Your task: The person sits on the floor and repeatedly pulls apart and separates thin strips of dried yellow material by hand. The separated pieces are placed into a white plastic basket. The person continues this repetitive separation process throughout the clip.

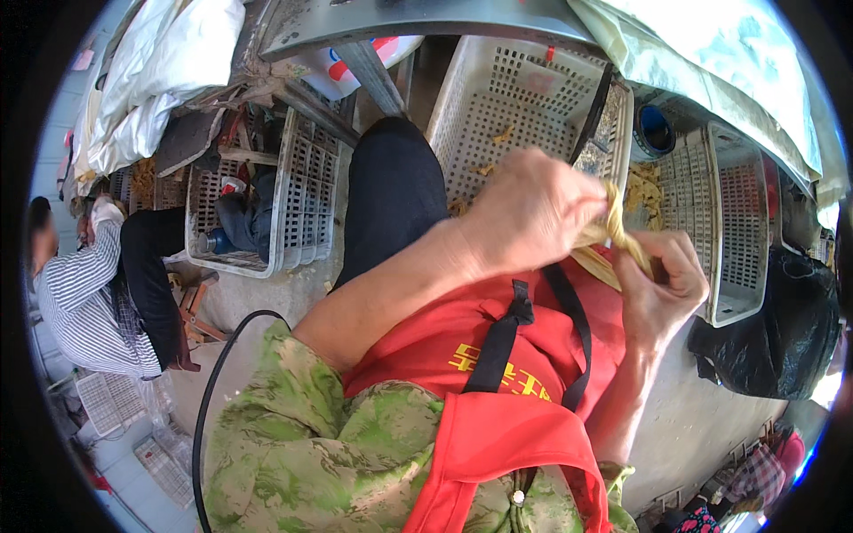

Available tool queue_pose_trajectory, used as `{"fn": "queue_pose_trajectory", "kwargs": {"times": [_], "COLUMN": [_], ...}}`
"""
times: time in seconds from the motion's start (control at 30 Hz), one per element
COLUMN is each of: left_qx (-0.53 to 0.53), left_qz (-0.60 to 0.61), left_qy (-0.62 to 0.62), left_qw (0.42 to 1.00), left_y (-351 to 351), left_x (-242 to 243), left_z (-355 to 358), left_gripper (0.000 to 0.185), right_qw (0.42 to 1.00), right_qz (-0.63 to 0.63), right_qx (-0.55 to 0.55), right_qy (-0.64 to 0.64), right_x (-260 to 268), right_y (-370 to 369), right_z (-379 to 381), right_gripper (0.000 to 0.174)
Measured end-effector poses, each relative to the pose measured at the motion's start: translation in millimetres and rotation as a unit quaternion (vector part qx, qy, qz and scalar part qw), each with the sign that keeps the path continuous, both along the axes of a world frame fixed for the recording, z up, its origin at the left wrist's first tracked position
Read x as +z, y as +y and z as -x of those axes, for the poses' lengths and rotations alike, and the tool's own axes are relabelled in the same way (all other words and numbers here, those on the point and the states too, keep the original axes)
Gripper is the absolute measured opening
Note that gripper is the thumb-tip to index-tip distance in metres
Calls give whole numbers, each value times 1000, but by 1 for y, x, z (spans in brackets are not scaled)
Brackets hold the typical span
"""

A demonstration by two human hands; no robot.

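My left hand [533,213] reaches across from the left, its fingers closed on a yellowish twisted strip [616,216] of pliable, sheet-like material. My right hand [660,286] pinches the lower part of the same strip from the right. The strip has a coil between both hands, and a flatter length of it hangs by my fingers. Both hands are in front of my red apron, just above my lap. The left hand is slightly blurred, and its fingertips are partly hidden.
Ahead, a white perforated plastic crate [513,100] holds a few yellowish scraps. More crates [740,220] stand at the right beside a black plastic bag [766,340]. A metal table edge [426,20] crosses above my knee. A seated person [100,313] is at the left, near another crate [306,193].
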State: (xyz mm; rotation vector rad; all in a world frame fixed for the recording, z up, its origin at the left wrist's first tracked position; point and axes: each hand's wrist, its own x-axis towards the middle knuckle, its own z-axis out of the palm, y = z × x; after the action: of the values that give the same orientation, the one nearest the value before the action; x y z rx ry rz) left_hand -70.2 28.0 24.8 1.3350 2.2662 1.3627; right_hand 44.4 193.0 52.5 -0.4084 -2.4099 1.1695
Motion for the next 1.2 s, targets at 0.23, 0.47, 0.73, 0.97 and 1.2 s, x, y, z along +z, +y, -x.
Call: {"fn": "queue_pose_trajectory", "kwargs": {"times": [0.23, 0.47, 0.73, 0.97, 1.2], "left_qx": [-62, 143, 234, -52, -151], "left_qz": [-132, -101, 81, -102, -394], "left_qy": [-231, -95, -23, 9, -500], "left_qw": [962, 980, 969, 993, 757], "left_y": [8, 3, 3, 9, 25], "left_x": [-14, -9, -15, -5, 27], "left_z": [-6, 5, 38, -26, -24], "left_gripper": [22, 16, 20, 24, 33], "right_qw": [925, 976, 981, 996, 864], "right_qz": [376, 208, 72, -56, 493], "right_qx": [48, -55, -149, 60, 78], "right_qy": [-25, 23, -101, -26, -64], "right_x": [-14, 0, 25, 3, 7], "right_y": [-12, 35, 20, 13, -9], "right_z": [-9, -20, 12, -14, -11], "right_gripper": [27, 9, 8, 16, 38]}}
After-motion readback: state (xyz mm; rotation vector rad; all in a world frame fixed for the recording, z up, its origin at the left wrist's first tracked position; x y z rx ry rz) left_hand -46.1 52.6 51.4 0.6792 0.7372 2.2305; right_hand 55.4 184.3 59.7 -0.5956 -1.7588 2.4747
